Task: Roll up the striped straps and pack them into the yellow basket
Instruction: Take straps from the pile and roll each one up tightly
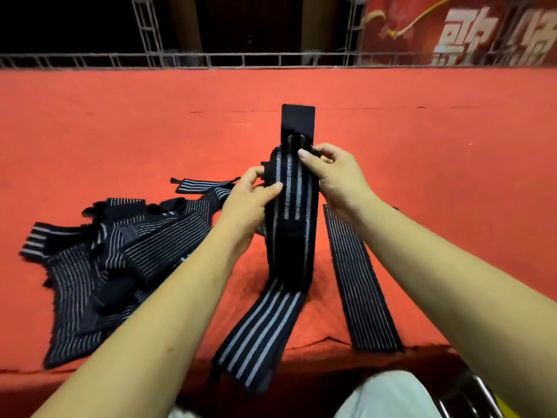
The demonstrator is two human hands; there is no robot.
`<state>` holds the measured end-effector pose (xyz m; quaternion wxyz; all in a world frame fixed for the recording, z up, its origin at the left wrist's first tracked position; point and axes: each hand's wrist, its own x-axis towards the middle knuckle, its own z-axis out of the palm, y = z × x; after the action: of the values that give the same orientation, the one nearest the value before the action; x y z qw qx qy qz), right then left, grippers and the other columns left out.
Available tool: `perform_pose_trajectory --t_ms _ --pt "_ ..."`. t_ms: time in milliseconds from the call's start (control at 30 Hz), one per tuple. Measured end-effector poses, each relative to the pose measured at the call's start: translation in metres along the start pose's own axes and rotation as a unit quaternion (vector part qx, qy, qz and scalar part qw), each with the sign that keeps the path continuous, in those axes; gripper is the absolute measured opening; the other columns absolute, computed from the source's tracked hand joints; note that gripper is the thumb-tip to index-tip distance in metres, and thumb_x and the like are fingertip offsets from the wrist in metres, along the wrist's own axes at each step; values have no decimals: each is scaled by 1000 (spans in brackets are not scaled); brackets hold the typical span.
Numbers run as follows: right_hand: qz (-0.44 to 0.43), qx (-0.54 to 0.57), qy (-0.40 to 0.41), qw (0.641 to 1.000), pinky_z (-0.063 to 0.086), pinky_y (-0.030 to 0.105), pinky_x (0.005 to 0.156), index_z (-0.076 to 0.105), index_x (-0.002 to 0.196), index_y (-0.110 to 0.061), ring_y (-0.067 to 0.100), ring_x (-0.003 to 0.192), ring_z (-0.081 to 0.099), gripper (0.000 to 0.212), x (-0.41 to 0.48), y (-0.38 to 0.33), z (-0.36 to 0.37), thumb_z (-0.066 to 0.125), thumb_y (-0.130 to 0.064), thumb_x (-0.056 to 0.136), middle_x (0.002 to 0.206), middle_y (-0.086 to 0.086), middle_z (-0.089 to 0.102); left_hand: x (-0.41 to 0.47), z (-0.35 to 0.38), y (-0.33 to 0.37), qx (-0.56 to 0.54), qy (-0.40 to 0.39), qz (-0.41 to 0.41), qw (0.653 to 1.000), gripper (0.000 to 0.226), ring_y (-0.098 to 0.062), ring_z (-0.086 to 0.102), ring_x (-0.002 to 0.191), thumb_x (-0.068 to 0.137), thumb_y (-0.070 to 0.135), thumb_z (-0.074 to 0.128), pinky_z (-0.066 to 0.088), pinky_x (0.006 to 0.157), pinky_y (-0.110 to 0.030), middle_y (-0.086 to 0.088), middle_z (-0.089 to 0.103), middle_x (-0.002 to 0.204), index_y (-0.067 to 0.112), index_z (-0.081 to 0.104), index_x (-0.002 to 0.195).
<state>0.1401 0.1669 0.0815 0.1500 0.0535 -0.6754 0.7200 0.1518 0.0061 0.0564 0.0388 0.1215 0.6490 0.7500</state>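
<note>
Black elastic with pale stripes: striped strap (294, 200) held up in mid-air over the red cloth (452, 146), partly doubled on itself, black tab (298, 119) standing up at the top, lower end trailing down across the cloth to its near edge. Pinched at the left edge by the left hand (250, 197), thumb on the striped face, fingers curled behind. Gripped near the top by the right hand (334, 173), thumb pressed on the front, fingers wrapped round the right edge. Just to the right, flat and straight on the cloth, a second strap (358, 276), apart from the held one. Further left, a loose heap of straps (120, 251), overlapping and tangled. Beyond the far edge, a metal truss rail (211, 60) and a red banner (452, 31) with white characters. Along the bottom, a pale trouser leg (382, 396).
</note>
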Motion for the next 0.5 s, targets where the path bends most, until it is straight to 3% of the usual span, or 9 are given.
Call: perform_pose_trajectory --t_ms 67,100,167,233,300,400,500 --pt "-8 -6 12 1000 47 37 75 64 82 -15 21 78 59 11 -7 -13 4 72 -14 90 83 11 65 -7 0 13 -31 -4 11 999 21 -16 63 68 94 -2 53 49 55 -26 -5 66 84 18 59 96" --pt "-9 -8 13 1000 45 34 73 63 81 -15 20 75 58 13 -10 -18 6 73 -14 89 80 9 63 -10 0 20 -49 0 17 999 18 -15 63 69 95 0 51 49 57 -25 -4 66 84 15 59 96" --pt "-17 -26 1 1000 44 34 71 65 78 -16 19 75 57 14 -16 -24 10 77 -20 83 79 8 62 -14 0 32 -86 15 10 996 15 -17 65 77 99 19 51 51 66 -30 -6 69 90 11 63 104" --pt "-31 -57 -13 998 45 37 73 67 76 -18 18 77 57 17 -22 -28 14 78 -30 75 80 6 63 -18 -2 42 -101 43 -10 994 38 -20 71 86 102 36 48 58 78 -34 -9 74 97 6 69 109" --pt "-40 -68 -24 997 45 38 77 68 75 -18 16 80 58 18 -27 -29 18 78 -34 72 80 3 65 -17 -6 47 -65 85 -13 994 46 -23 74 91 102 46 48 58 88 -39 -10 77 98 8 74 103" --pt "-42 -60 -41 996 47 40 79 69 75 -19 18 81 59 15 -34 -30 20 78 -30 73 80 3 66 -19 -10 50 -48 131 -23 990 44 -21 75 85 100 49 50 57 83 -39 -7 78 92 14 76 92" --pt "-31 -55 -53 997 47 40 75 69 75 -18 20 77 60 10 -41 -33 21 77 -23 76 78 6 66 -16 -13 49 -58 129 -9 990 32 -15 73 78 102 31 50 55 76 -32 -2 78 87 15 75 92"
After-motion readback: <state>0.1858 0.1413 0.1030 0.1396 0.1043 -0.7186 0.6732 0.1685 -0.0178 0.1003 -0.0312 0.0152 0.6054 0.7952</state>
